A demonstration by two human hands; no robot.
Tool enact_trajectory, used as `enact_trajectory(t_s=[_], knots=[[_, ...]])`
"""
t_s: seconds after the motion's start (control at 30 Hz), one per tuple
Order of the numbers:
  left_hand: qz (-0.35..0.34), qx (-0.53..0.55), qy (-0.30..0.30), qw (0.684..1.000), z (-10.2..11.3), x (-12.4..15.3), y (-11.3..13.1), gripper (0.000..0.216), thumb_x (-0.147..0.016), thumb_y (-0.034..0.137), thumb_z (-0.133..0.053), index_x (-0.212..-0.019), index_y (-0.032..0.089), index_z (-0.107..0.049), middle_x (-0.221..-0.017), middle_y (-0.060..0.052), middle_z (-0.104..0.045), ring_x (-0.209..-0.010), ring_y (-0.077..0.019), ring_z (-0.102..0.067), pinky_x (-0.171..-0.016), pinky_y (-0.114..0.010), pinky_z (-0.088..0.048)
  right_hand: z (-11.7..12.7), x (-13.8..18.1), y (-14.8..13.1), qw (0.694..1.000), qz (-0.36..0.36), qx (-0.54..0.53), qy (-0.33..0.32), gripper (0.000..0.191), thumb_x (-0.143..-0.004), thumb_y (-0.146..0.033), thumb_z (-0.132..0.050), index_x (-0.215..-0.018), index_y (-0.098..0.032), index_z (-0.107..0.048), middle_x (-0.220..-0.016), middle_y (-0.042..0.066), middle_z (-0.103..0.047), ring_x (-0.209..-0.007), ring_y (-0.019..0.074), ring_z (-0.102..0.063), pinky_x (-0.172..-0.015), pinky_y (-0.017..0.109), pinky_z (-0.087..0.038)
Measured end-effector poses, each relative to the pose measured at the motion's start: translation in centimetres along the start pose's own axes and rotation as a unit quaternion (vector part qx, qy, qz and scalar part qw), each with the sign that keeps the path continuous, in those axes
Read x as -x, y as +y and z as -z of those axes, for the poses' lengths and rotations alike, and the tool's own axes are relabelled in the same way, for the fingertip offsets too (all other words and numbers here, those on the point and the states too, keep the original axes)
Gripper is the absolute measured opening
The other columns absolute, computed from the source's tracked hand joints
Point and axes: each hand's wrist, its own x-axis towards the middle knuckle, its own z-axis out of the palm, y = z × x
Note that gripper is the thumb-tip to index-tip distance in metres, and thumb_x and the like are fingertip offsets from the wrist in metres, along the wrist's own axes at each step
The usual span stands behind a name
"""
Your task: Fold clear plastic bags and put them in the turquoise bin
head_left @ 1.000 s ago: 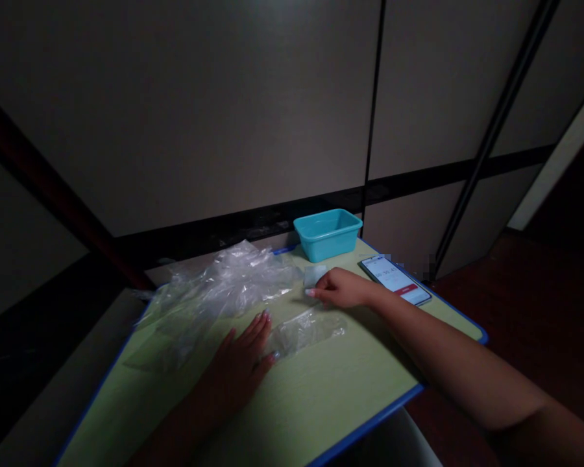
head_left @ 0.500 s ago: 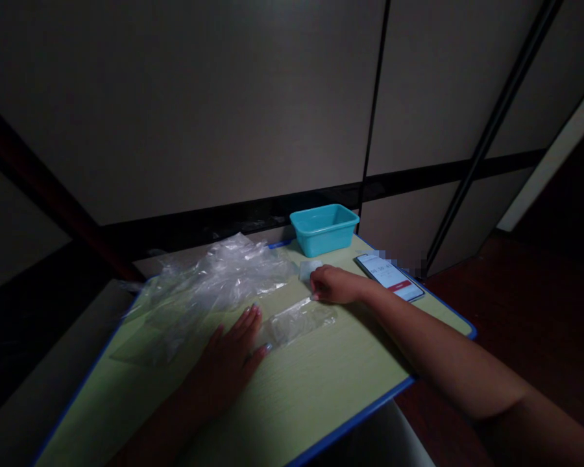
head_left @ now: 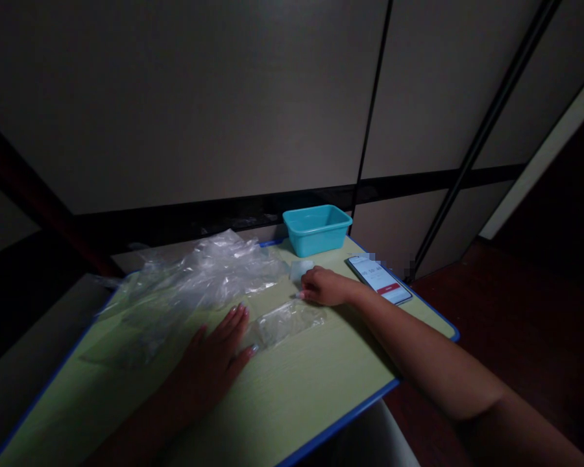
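A flat, folded clear plastic bag [head_left: 289,322] lies on the table in front of me. My left hand [head_left: 217,353] rests flat with fingers stretched out, its fingertips at the bag's left end. Just beyond the bag's far edge, my right hand [head_left: 325,286] is closed, thumb and fingers curled together. Whatever those fingers pinch, if anything, is hidden. Partly behind the right knuckles sits a small pale bluish-white piece [head_left: 299,268]. A loose heap of clear plastic bags [head_left: 224,269] spreads over the far left of the table.
The pale green table [head_left: 292,389] has a blue edge. At its back stands a turquoise plastic basin [head_left: 318,241]. A phone [head_left: 382,282] with a lit timer screen lies beside my right forearm. Cabinet panels [head_left: 214,110] rise close behind the table.
The whole view has shifted, so everything on the table appears slightly farther left. Both hands keep nearly the same pose and place on the table.
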Motion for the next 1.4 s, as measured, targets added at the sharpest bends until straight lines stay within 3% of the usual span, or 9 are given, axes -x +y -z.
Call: enact_trajectory(t_s=[0.3,0.5,0.77,1.1,1.4], knots=[[0.008,-0.006,-0.018,1.000,0.1,0.0,0.1,0.062,-0.093,0.040,-0.027,-0.148,0.013,-0.021,-0.153,-0.014,-0.021,-0.139,-0.0330,-0.024,-0.104,-0.062,-0.027,-1.0,-0.4,-0.7,1.000,-0.001,-0.007,0.018,0.031,-0.090,-0.046,-0.048,-0.090,-0.016,-0.060,-0.093,0.009,-0.059,-0.090,0.0216,-0.047,-0.076,0.032,-0.035],[-0.012,-0.004,0.033,0.999,-1.1,0.0,-0.8,0.059,-0.094,0.043,-0.028,-0.147,0.018,-0.025,-0.152,-0.012,-0.026,-0.138,-0.0340,-0.028,-0.104,-0.061,-0.027,-0.9,-0.4,-1.2,1.000,0.000,0.018,0.006,0.031,-0.091,-0.043,-0.047,-0.091,-0.016,-0.060,-0.096,0.009,-0.057,-0.092,0.0220,-0.046,-0.077,0.033,-0.034],[-0.018,-0.012,0.053,0.998,-1.9,0.0,-1.3,0.058,-0.094,0.043,-0.028,-0.148,0.021,-0.023,-0.152,-0.010,-0.026,-0.138,-0.0331,-0.028,-0.104,-0.059,-0.029,-0.6,-0.2,-1.5,1.000,0.000,0.013,-0.008,0.031,-0.092,-0.041,-0.046,-0.090,-0.015,-0.062,-0.098,0.011,-0.057,-0.095,0.0235,-0.045,-0.080,0.035,-0.035],[-0.016,-0.003,0.045,0.999,-1.5,0.0,-1.1,0.058,-0.094,0.043,-0.031,-0.147,0.019,-0.027,-0.151,-0.013,-0.028,-0.137,-0.0333,-0.030,-0.104,-0.059,-0.029,-0.9,-0.3,-1.1,0.999,0.020,0.032,-0.010,0.025,-0.091,-0.036,-0.049,-0.086,-0.015,-0.061,-0.094,0.010,-0.057,-0.092,0.0224,-0.046,-0.078,0.034,-0.035],[0.014,0.009,-0.004,1.000,0.1,0.1,0.0,0.060,-0.093,0.043,-0.028,-0.147,0.017,-0.026,-0.152,-0.014,-0.026,-0.138,-0.0343,-0.026,-0.104,-0.062,-0.026,-0.7,-0.2,-1.0,0.999,0.018,0.028,-0.009,0.022,-0.090,-0.033,-0.051,-0.087,-0.015,-0.062,-0.094,0.010,-0.058,-0.091,0.0213,-0.046,-0.078,0.032,-0.034]])
